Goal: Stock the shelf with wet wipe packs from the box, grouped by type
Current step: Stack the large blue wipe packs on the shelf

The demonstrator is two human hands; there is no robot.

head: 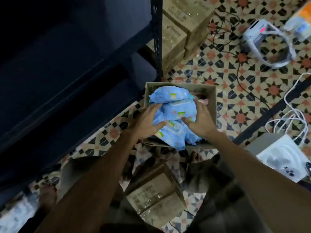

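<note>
Over the box [212, 105], on the floor beside the dark shelf [75, 78]: left hand [148, 121] and right hand [200, 120] cupping a heap of blue packs [176, 111] from both sides, fingers spread and half curled. Probably gathering one type together. Shelf looks unstocked.

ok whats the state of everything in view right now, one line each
open box: on the floor, flaps open, packs inside
blue wet wipe packs: bunched together in the box, gripped from both sides
left hand: fingers curled on the packs' left side
right hand: fingers curled on the packs' right side
shelf: dark, contents not visible
taped boxes: closed, stacked
</note>
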